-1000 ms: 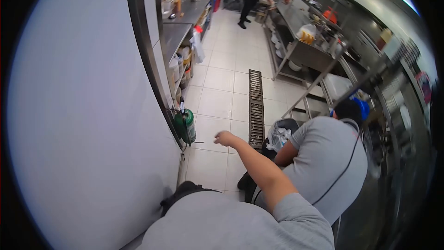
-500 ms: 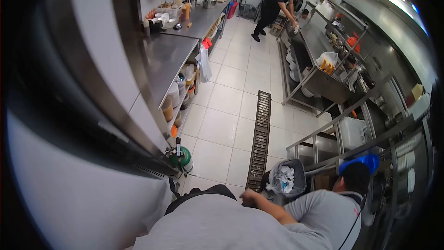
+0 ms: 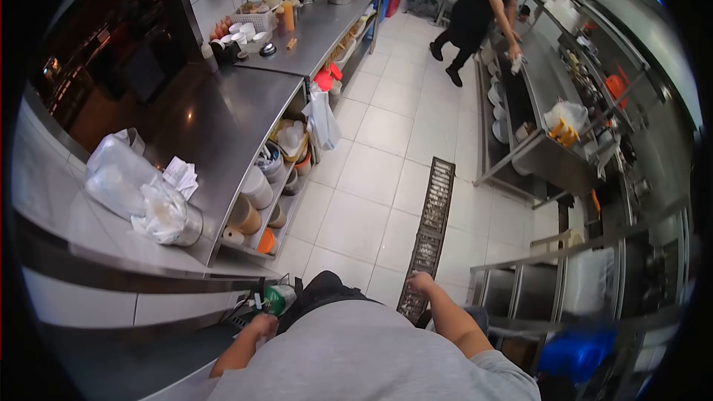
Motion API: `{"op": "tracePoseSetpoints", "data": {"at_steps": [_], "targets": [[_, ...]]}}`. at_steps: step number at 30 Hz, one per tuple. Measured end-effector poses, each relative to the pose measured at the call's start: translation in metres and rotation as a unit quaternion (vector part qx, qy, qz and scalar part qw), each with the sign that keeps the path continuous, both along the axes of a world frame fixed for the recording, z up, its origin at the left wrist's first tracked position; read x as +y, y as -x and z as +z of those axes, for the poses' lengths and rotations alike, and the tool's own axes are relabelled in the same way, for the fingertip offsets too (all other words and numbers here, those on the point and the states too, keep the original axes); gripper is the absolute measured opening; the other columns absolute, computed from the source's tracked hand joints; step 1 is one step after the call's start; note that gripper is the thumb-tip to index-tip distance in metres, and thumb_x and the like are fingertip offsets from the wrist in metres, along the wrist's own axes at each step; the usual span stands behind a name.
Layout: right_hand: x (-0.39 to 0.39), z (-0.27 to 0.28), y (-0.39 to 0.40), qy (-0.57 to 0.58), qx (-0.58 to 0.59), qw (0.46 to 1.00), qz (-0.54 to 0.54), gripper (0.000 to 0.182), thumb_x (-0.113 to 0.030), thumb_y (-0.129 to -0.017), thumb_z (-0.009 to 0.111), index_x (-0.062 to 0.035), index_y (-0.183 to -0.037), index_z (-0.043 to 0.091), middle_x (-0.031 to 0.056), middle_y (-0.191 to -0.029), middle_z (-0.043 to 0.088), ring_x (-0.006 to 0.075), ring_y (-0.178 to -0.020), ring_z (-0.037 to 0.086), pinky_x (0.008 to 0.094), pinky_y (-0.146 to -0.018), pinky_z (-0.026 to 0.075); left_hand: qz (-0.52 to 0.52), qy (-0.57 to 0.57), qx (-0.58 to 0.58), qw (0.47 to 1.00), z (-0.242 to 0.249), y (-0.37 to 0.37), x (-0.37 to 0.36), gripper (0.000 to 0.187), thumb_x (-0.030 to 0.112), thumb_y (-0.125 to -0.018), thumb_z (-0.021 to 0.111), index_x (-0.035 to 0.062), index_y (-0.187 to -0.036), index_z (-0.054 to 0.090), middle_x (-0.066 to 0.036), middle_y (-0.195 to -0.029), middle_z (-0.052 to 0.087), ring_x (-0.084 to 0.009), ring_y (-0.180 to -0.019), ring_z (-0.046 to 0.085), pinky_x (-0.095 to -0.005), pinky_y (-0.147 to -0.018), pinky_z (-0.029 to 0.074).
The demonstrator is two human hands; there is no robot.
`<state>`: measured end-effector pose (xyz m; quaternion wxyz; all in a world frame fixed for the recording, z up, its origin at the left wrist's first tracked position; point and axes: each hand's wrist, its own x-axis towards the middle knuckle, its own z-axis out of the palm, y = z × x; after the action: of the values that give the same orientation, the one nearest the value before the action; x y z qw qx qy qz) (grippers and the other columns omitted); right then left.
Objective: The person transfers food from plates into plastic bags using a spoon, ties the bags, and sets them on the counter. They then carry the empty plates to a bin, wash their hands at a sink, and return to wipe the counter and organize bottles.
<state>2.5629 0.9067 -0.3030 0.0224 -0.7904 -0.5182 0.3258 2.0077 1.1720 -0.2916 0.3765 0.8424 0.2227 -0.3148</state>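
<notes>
My left hand (image 3: 261,324) hangs at my left side, close to a small green cylinder (image 3: 279,298) with a black fitting on top. Its fingers are mostly hidden from above. On the other side, my right hand (image 3: 421,282) is held forward over the floor drain grate (image 3: 427,241), fingers curled in, with nothing showing in them. My grey shirt (image 3: 356,349) fills the bottom of the view.
On the left, a steel counter (image 3: 223,108) carries plastic-wrapped containers (image 3: 122,171), papers (image 3: 180,177) and eggs (image 3: 220,28). Tubs (image 3: 256,188) sit on shelves below. A person in black (image 3: 479,18) reaches over the right-hand steel table (image 3: 531,63). Metal racking (image 3: 579,252) stands near right.
My view has moved forward past the left wall edge, showing the near counter and its wrapped containers. My left hand has come into view. The crouching person and the bin have left it.
</notes>
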Motion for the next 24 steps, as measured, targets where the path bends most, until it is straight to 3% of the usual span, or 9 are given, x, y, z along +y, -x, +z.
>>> {"op": "tracePoseSetpoints", "data": {"at_steps": [1, 2, 3, 8, 10, 12, 13, 17, 24], "targets": [[0.021, 0.002, -0.025, 0.004, 0.071, 0.990, -0.123, 0.030, -0.021, -0.075, 0.063, -0.0085, -0.102, 0.066, 0.0096, -0.087, 0.068, 0.0234, -0.074, 0.065, 0.0362, -0.064, 0.052, 0.316, 0.201, 0.023, 0.927, 0.000, -0.027, 0.010, 0.031, 0.018, -0.083, 0.058, 0.0074, -0.112, 0.058, -0.011, -0.094, 0.063, -0.0282, -0.076, 0.062, -0.0413, -0.063, 0.049], [0.045, 0.002, -0.050, 0.007, 0.141, 0.960, -0.243, 0.031, -0.020, -0.074, 0.064, -0.0067, -0.102, 0.066, 0.0101, -0.084, 0.067, 0.0219, -0.071, 0.065, 0.0351, -0.063, 0.052, 0.617, 0.329, -0.017, 0.715, -0.001, -0.053, 0.020, 0.027, 0.019, -0.085, 0.056, 0.0081, -0.111, 0.058, -0.006, -0.086, 0.064, -0.0233, -0.067, 0.062, -0.0356, -0.055, 0.048], [0.069, -0.004, -0.073, 0.010, 0.209, 0.909, -0.359, 0.031, -0.018, -0.073, 0.065, -0.0048, -0.101, 0.066, 0.0106, -0.082, 0.067, 0.0205, -0.068, 0.064, 0.0341, -0.061, 0.052, 0.636, 0.145, -0.018, 0.758, 0.062, -0.111, 0.024, 0.026, 0.020, -0.087, 0.055, 0.0089, -0.110, 0.058, -0.003, -0.084, 0.063, -0.0164, -0.066, 0.061, -0.0299, -0.053, 0.047], [0.112, 0.049, -0.152, 0.005, 0.042, 0.986, -0.160, 0.027, -0.024, -0.076, 0.062, -0.0044, -0.094, 0.066, 0.0100, -0.076, 0.066, 0.0184, -0.067, 0.063, 0.0336, -0.061, 0.051, 0.619, 0.139, -0.139, 0.760, 0.044, -0.222, 0.151, 0.027, 0.022, -0.087, 0.055, 0.0090, -0.110, 0.057, -0.005, -0.088, 0.061, -0.0188, -0.070, 0.061, -0.0336, -0.055, 0.047], [0.065, -0.034, -0.190, -0.058, -0.022, 0.992, -0.108, 0.028, -0.033, -0.081, 0.055, -0.0083, -0.088, 0.066, 0.0093, -0.084, 0.067, 0.0197, -0.075, 0.063, 0.0353, -0.062, 0.051, 0.640, 0.154, -0.114, 0.744, 0.044, -0.282, 0.206, 0.028, 0.024, -0.087, 0.054, 0.0089, -0.111, 0.056, -0.006, -0.089, 0.060, -0.0210, -0.071, 0.061, -0.0359, -0.056, 0.048], [0.051, -0.021, -0.210, 0.114, 0.137, 0.973, -0.147, 0.023, -0.024, -0.086, 0.054, -0.0084, -0.099, 0.065, 0.0069, -0.092, 0.066, 0.0194, -0.078, 0.063, 0.0344, -0.064, 0.052, 0.677, 0.176, -0.051, 0.713, 0.038, -0.342, 0.267, 0.031, 0.026, -0.087, 0.054, 0.0086, -0.112, 0.055, -0.007, -0.091, 0.060, -0.0232, -0.074, 0.061, -0.0377, -0.058, 0.048], [0.049, 0.009, -0.206, 0.121, 0.298, 0.858, -0.400, 0.032, -0.030, -0.089, 0.052, -0.0045, -0.105, 0.061, 0.0084, -0.082, 0.065, 0.0225, -0.073, 0.063, 0.0378, -0.060, 0.052, 0.659, 0.210, -0.045, 0.721, 0.021, -0.368, 0.296, 0.036, 0.031, -0.087, 0.053, 0.0086, -0.114, 0.051, -0.010, -0.099, 0.057, -0.0270, -0.083, 0.059, -0.0412, -0.064, 0.048], [0.034, 0.048, -0.225, 0.136, 0.237, 0.829, -0.487, 0.032, -0.030, -0.086, 0.055, -0.0069, -0.108, 0.062, 0.0074, -0.087, 0.066, 0.0203, -0.077, 0.063, 0.0368, -0.061, 0.050, 0.672, 0.245, 0.012, 0.698, 0.028, -0.516, 0.395, 0.061, 0.043, -0.086, 0.052, 0.0081, -0.134, 0.035, -0.018, -0.132, 0.041, -0.0388, -0.114, 0.047, -0.0528, -0.092, 0.039], [0.120, 0.037, -0.385, 0.268, 0.192, 0.882, -0.336, 0.033, -0.034, -0.084, 0.055, -0.0082, -0.102, 0.065, 0.0113, -0.096, 0.066, 0.0266, -0.089, 0.062, 0.0403, -0.075, 0.049, 0.768, 0.541, -0.161, 0.303, 0.009, -0.700, 0.508, 0.101, 0.072, -0.079, 0.039, 0.0055, -0.144, -0.001, -0.026, -0.148, 0.005, -0.0394, -0.138, 0.006, -0.0582, -0.108, 0.011]]}}
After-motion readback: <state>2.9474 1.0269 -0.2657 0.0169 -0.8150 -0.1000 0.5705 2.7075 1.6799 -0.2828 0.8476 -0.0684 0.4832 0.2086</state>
